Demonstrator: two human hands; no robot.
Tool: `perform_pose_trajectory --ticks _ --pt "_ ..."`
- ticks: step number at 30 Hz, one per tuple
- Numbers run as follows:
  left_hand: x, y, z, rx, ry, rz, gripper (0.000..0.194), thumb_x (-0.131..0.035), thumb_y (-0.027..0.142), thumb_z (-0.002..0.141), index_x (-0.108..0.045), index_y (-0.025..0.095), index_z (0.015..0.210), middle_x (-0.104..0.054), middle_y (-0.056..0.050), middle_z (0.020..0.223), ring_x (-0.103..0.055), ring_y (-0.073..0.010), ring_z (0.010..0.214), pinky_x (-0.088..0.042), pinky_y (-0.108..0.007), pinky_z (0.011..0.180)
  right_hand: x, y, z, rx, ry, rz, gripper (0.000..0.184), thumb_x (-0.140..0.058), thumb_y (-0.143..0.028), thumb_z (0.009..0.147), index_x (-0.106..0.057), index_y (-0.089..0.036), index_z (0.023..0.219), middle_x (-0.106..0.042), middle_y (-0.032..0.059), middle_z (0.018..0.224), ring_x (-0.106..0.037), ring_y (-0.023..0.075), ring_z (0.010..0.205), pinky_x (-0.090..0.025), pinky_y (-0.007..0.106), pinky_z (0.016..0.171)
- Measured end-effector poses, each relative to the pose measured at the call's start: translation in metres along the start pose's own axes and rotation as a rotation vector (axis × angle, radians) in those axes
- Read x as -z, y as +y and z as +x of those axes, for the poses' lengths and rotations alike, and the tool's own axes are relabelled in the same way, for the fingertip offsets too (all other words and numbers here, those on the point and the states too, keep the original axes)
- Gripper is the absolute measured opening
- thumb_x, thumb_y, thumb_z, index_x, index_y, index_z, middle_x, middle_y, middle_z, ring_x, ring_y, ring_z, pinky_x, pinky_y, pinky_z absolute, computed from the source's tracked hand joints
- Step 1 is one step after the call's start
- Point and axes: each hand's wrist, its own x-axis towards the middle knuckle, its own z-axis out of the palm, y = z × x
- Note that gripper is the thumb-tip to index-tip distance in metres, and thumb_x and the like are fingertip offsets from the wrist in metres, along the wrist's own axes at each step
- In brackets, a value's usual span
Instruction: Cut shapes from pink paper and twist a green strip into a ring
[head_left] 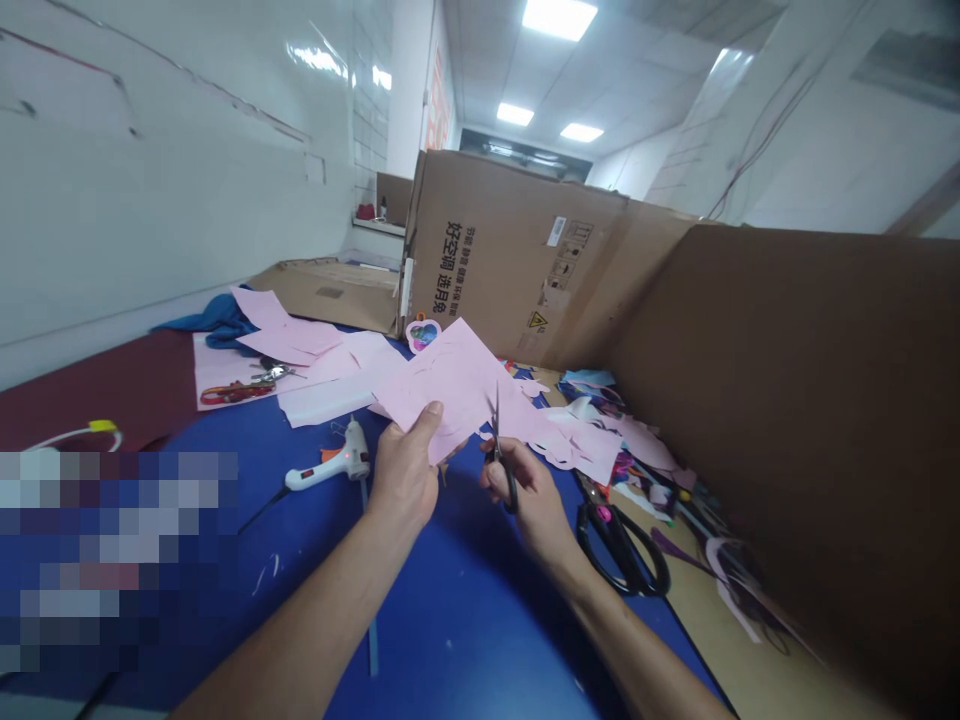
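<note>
My left hand [407, 465] pinches the near edge of a pink sheet of paper [454, 385], thumb on top, and holds it tilted above the table. Faint lines show on the sheet. In my right hand [529, 490] is a small pair of black-handled scissors [496, 440], fingers through the loops. Their blades point up and away, somewhat apart, at the right edge of the sheet; whether they touch the paper I cannot tell. A white glue gun [330, 465] with a small red light lies left of my left hand. Large black-handled scissors [622, 550] lie right of my right hand.
A blue tabletop [457, 620] lies below my hands. Large cardboard boxes [517, 260] wall off the back and right. Pink paper sheets [300, 345] and red-handled pliers [238, 390] lie back left. Paper scraps [592, 440] clutter the right side. A colourful cutout [424, 335] stands behind the sheet.
</note>
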Motion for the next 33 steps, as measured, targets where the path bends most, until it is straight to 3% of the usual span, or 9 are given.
perform_pose_trajectory --ticks 16,33 --pt "-0.0035 0.0062 -0.0015 0.008 0.041 -0.024 0.032 -0.081 0.009 0.080 -0.077 0.013 0.112 -0.083 -0.012 0.103 -0.079 -0.0249 0.091 -0.063 -0.040 0.091 -0.0026 -0.0001 -0.0022 -0.019 -0.021 -0.073 0.048 -0.070 -0.062 0.088 -0.065 -0.021 0.113 -0.059 0.0003 0.082 -0.047 0.0166 0.071 -0.035 0.031 0.064" --pt "-0.0016 -0.0001 -0.0045 0.017 -0.026 -0.007 0.042 -0.089 0.017 0.074 -0.076 0.014 0.114 -0.083 -0.013 0.103 -0.079 -0.0256 0.094 -0.064 -0.036 0.087 -0.0053 -0.0046 -0.0022 -0.003 0.036 -0.058 0.048 -0.070 -0.063 0.087 -0.066 -0.021 0.110 -0.057 -0.0010 0.078 -0.046 0.0156 0.066 -0.037 0.030 0.062"
